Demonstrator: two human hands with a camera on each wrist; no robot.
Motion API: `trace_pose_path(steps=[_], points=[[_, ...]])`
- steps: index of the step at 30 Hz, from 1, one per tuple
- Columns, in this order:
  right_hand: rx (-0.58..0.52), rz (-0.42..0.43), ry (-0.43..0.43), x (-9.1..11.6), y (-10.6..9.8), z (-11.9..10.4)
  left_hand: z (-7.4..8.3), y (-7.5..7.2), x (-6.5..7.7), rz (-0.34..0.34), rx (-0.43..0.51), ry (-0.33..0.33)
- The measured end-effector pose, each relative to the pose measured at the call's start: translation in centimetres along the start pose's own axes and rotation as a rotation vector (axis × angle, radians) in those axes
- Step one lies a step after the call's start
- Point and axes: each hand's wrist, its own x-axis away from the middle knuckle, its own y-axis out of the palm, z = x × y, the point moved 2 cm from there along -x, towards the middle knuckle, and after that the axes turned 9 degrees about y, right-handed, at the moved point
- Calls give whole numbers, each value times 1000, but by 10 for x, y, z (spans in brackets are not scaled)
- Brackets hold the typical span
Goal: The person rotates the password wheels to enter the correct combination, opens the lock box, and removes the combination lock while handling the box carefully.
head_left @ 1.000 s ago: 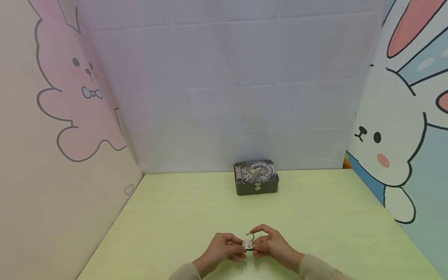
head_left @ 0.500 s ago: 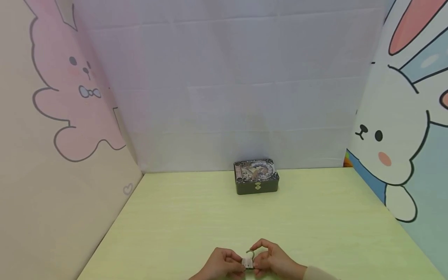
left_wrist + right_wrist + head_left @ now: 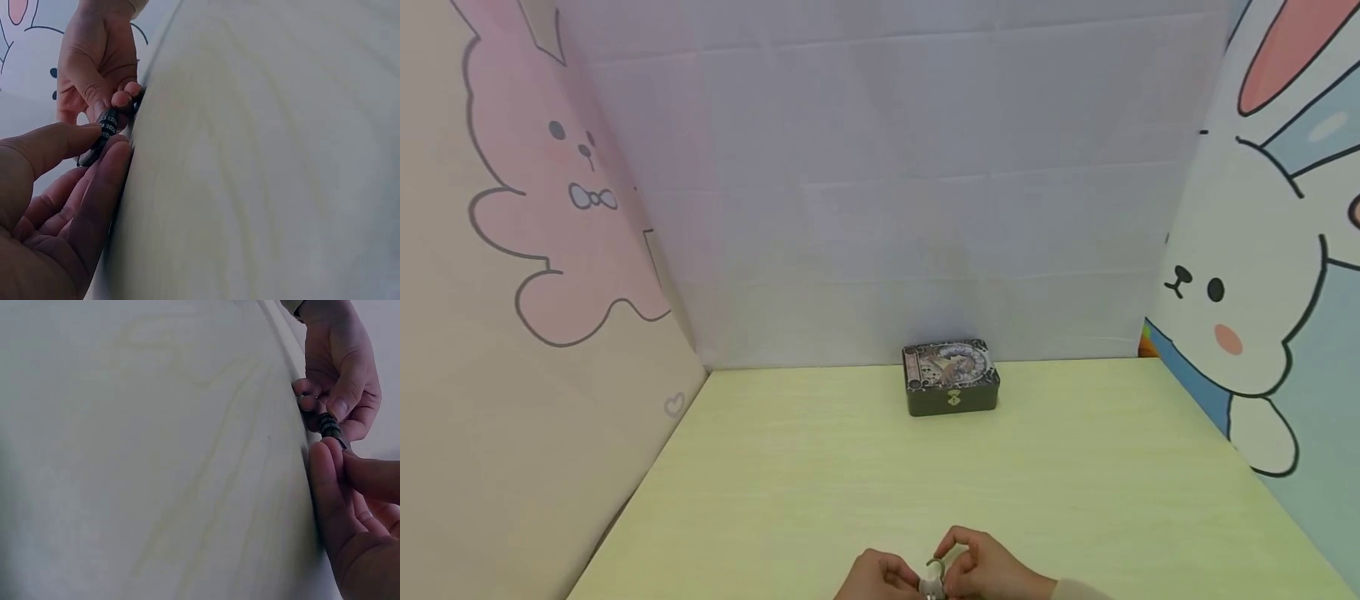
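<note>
A small combination padlock (image 3: 931, 587) is between my two hands at the bottom edge of the head view, its curved shackle sticking up and swung free at one end. My left hand (image 3: 880, 577) pinches the lock's body from the left. From the other side my right hand (image 3: 992, 568) grips it, and the index finger touches the shackle's top. Number dials on the padlock (image 3: 108, 123) show in the left wrist view, between thumb and fingers; the digits are too small to read. In the right wrist view the padlock (image 3: 329, 426) is partly covered by fingertips.
A dark tin box (image 3: 951, 377) with a printed lid and a gold-coloured clasp stands at the back of the pale green table (image 3: 775, 467). A white cloth wall (image 3: 865, 208) rises behind it, and rabbit-printed panels flank both sides.
Both hands have come down and closer to the person with the padlock, now partly cut off by the head view's bottom edge. The tin box has not moved on the table.
</note>
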Motion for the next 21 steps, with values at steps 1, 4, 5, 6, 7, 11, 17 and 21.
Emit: trace_pose_path(steps=[1,4,5,6,7,11,17,21], points=[[27,-3,0,0,0,-1,0,0,0,-1,-11,5],[83,-3,0,-1,1,-2,0,-1,0,-6,-38,27],[97,-1,-3,-1,2,-2,0,-2,0,-9,-45,33],[108,2,-6,-2,2,-2,0,-2,0,-12,-52,37],[119,6,-8,-2,3,-3,0,-2,-1,-15,-60,44],[157,29,-13,-2,4,-7,0,-3,-2,-20,-84,70],[252,90,0,-4,6,-9,1,-4,0,-23,-125,117],[321,121,-5,-4,7,-11,1,-5,0,-32,-137,124]])
